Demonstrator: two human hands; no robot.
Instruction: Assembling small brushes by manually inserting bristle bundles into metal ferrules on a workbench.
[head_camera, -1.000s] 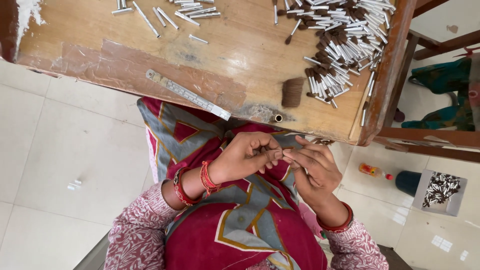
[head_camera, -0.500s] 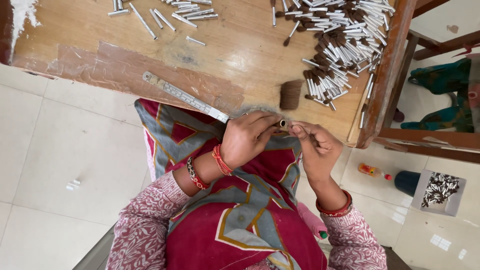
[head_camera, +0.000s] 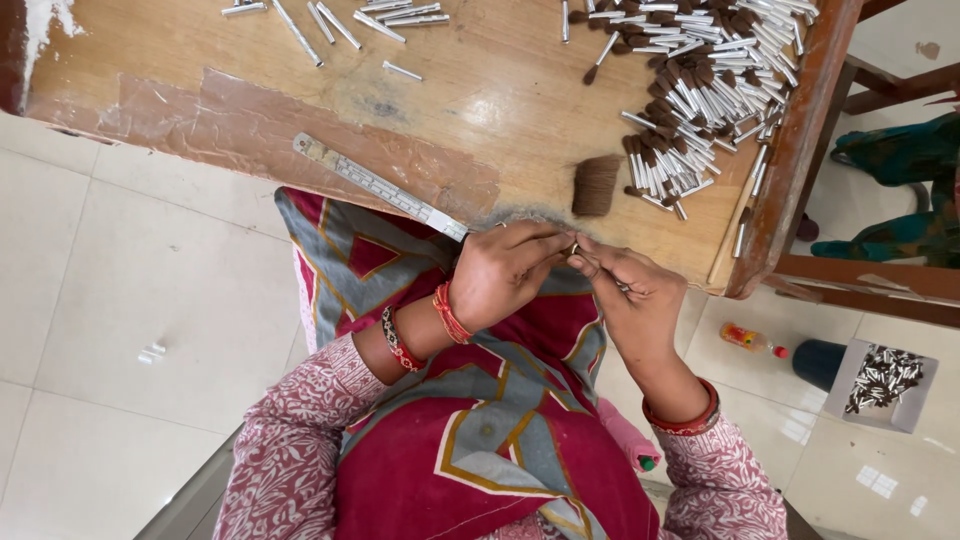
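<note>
Pinching: left hand and right hand meet fingertip to fingertip at the table edge, clamped together on a small metal ferrule.
Beside them: tuft of brown bristles, just above the hands.
Farther up: heap of brush ferrules; metal ruler left.

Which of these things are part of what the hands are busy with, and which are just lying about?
In use:
left hand and right hand, pinching a small metal tube between them
tuft of brown bristles
heap of bristle-tipped metal tubes
bare metal tubes

Lying about:
metal ruler
small bottle on the floor
grey box of tubes
</note>
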